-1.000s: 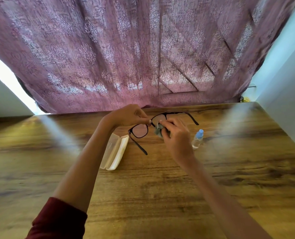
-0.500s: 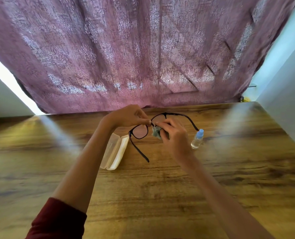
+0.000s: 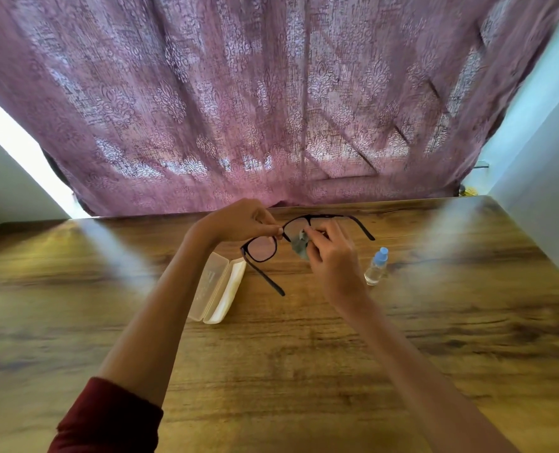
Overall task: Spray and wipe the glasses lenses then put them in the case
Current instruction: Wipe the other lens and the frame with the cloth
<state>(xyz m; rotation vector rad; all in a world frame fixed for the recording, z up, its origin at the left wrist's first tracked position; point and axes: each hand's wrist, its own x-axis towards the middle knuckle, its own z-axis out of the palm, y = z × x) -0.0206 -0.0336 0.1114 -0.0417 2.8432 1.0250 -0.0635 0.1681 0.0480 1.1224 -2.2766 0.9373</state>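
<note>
We find both hands raised above the wooden counter [image 3: 304, 371], working on a pair of black-framed glasses [image 3: 261, 249]. The left hand [image 3: 238, 220] pinches the frame at the bridge between thumb and fingertips, holding the glasses clear of the surface with both temples unfolded; one temple slants down toward us, the other reaches out to the right. The right hand [image 3: 332, 256] is closed on a small grey-green cloth [image 3: 300, 245], pressing it against the right-side lens with the fingers curled over the frame's upper rim. The other lens is uncovered and shows a faint pink tint.

We note the case [image 3: 217, 289], pale and translucent, lying open on the counter just below the left wrist, its two halves hinged side by side; nothing is visible inside it. The spray bottle [image 3: 376, 266], clear with a blue cap, stands upright on the counter just beside the right wrist, apart from the glasses.

A dark red sleeve [image 3: 108, 420] covers the left upper arm; the right forearm is bare. A mauve patterned curtain [image 3: 271, 109] hangs behind the counter's far edge.
</note>
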